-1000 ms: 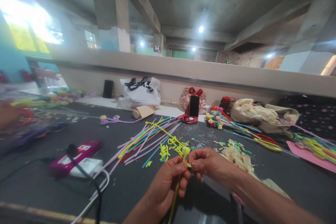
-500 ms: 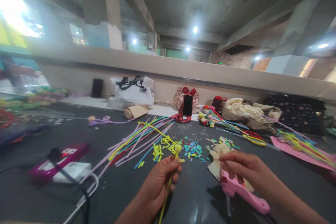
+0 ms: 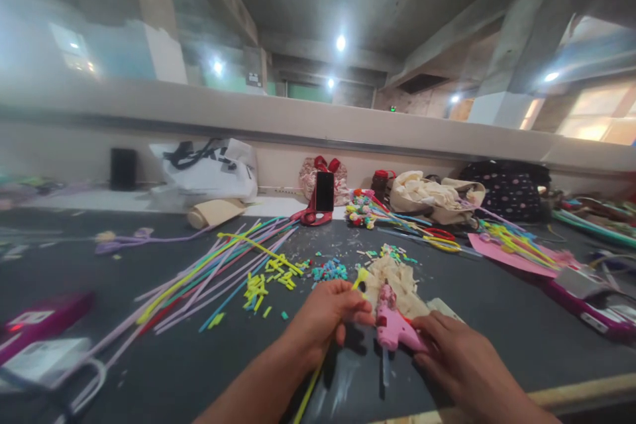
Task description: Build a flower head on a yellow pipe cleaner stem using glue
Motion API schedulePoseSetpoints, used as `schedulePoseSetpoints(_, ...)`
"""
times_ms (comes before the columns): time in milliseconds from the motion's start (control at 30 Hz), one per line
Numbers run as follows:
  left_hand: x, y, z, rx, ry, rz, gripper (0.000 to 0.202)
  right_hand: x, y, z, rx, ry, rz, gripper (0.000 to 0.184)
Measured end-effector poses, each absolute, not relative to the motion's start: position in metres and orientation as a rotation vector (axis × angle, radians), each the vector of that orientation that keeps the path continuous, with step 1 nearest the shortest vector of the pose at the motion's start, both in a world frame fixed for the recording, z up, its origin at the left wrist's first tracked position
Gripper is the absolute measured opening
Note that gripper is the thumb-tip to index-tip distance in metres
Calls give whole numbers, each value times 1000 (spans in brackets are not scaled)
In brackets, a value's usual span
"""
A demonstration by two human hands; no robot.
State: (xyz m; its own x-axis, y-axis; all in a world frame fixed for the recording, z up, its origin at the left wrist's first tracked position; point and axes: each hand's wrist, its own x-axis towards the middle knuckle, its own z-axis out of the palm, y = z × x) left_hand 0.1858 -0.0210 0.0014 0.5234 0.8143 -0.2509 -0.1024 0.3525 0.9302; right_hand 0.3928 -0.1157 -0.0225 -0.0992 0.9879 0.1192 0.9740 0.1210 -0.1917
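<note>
My left hand (image 3: pixel 325 315) is closed round a yellow pipe cleaner (image 3: pixel 360 276); its curled tip sticks up past my fingers and its long stem runs down under my wrist. My right hand (image 3: pixel 450 351) grips a pink glue gun (image 3: pixel 390 324), nozzle pointing up towards the yellow tip, a short way from it. Both hands hover just above the dark table (image 3: pixel 149 371), in front of a heap of cream fabric scraps (image 3: pixel 395 278).
A fan of coloured pipe cleaners (image 3: pixel 218 271) lies to the left, with small cut pieces (image 3: pixel 278 275) beside it. A phone on a red stand (image 3: pixel 322 195), bags (image 3: pixel 206 172) and flower bunches (image 3: pixel 365 205) line the back. A pink sheet (image 3: pixel 511 255) lies right.
My right hand left the yellow tip, reached to the pink glue gun, took hold of it and brought it up beside the tip. The view swung to the right.
</note>
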Motion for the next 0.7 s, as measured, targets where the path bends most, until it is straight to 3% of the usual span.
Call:
schedulePoseSetpoints(200,213,-14,-15,1186,959,641,4,398,-120,-21,-1835,-2084,214,22)
schedulePoseSetpoints(333,211,-14,-17,1241,999,625,3,408,-125,-15,-1730,-1849,493,23)
schedulePoseSetpoints(700,212,-14,-23,1263,983,649,6,439,-138,-9,-1216,-640,1022,28)
